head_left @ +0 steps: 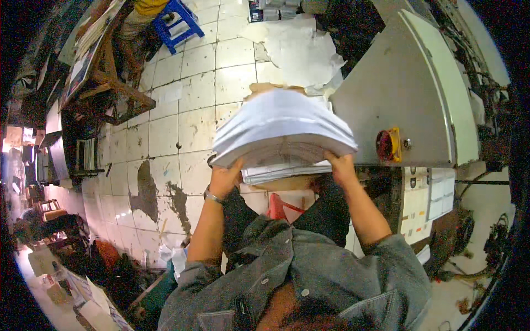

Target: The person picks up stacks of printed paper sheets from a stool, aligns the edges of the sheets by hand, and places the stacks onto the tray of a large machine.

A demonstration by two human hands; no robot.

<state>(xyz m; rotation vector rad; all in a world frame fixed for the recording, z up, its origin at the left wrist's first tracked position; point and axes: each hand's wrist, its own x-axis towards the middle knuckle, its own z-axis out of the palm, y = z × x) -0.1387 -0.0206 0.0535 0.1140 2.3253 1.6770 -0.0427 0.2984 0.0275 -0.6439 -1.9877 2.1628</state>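
Observation:
A thick stack of white paper sheets [284, 118] is bent into an arch between my two hands. My left hand [225, 177] grips its near left corner, and a band shows on that wrist. At the near right corner my right hand [343, 167] is closed on the same stack. The fingers of both hands are partly hidden under the paper. Below the arch lies another pile of white sheets [276, 174], with brown card [287, 183] showing at its near edge. More brown paper [270, 87] sticks out beyond the far edge.
A grey metal cabinet [397, 105] with a red and yellow rotary switch [388, 145] stands close on the right. A blue stool [175, 25] and a wooden stand [107, 83] are at the far left. White paper [298, 49] covers tiled floor ahead. Something red [279, 206] shows between my legs.

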